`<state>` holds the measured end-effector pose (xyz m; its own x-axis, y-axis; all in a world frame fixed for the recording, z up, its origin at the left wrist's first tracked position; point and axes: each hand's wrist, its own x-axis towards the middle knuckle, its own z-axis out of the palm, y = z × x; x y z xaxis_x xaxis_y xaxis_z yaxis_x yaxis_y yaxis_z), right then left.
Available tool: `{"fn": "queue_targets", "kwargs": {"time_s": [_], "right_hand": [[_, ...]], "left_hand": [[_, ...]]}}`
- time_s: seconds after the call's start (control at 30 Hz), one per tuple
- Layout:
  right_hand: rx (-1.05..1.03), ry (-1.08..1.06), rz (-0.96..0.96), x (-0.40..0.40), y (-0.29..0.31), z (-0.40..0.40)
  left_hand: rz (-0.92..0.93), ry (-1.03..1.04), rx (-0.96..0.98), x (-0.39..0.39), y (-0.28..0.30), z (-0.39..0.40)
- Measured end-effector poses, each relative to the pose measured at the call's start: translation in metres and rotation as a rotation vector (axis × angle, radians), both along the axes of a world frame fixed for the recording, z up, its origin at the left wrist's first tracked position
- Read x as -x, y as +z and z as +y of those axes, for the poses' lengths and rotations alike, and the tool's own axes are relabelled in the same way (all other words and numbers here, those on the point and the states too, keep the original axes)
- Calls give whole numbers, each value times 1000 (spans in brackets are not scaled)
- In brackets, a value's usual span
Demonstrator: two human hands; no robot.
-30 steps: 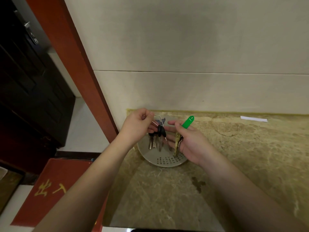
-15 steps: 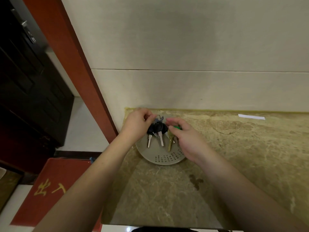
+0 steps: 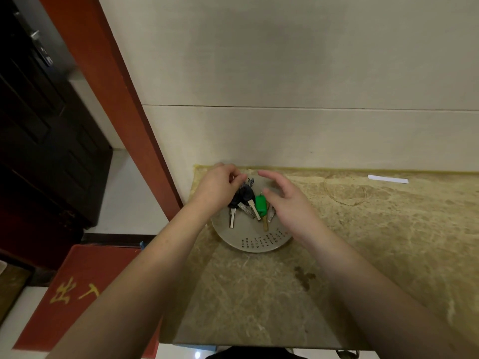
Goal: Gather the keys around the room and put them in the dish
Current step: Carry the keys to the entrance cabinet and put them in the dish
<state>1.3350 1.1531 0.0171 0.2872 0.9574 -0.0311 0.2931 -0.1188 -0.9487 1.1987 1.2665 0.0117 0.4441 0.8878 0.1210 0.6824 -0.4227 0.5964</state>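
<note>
A round grey dish (image 3: 256, 244) with rows of small black characters sits on the marble counter against the wall. In it lie a bunch of black-headed silver keys (image 3: 245, 203) and a brass key with a green tag (image 3: 261, 205). My left hand (image 3: 217, 187) rests over the dish's left side, its fingers pinched on the ring of the black-headed bunch. Over the dish's right side hovers my right hand (image 3: 287, 203), fingers spread, holding nothing, just right of the green tag.
The marble counter (image 3: 363, 255) runs rightward along the beige wall; a white paper strip (image 3: 388, 179) lies at its back right. A red door frame (image 3: 124, 99), a dark door and a red floor mat (image 3: 77, 294) are to the left.
Both bunches were lowered into the dish. My right hand has let go of the green-tagged key and opened above it; my left hand still pinches the black-headed bunch.
</note>
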Motion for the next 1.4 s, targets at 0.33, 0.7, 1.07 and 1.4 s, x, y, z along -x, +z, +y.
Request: {"fn": "queue_targets", "kwargs": {"time_s": [0.33,0.7,1.07,1.4], "right_hand": [[11,100,-641,2,-11,-5],[-48,121,-650,16,-12,-18],[-35,74,-649,4,-12,-18],[-9,54,-554,4,-13,-22]], "left_hand": [[-15,-30,14,11,2,-8],[-15,-120,86,37,9,-20],[-63,-168,77,30,4,-22],[-95,-149,67,31,2,-28]]}}
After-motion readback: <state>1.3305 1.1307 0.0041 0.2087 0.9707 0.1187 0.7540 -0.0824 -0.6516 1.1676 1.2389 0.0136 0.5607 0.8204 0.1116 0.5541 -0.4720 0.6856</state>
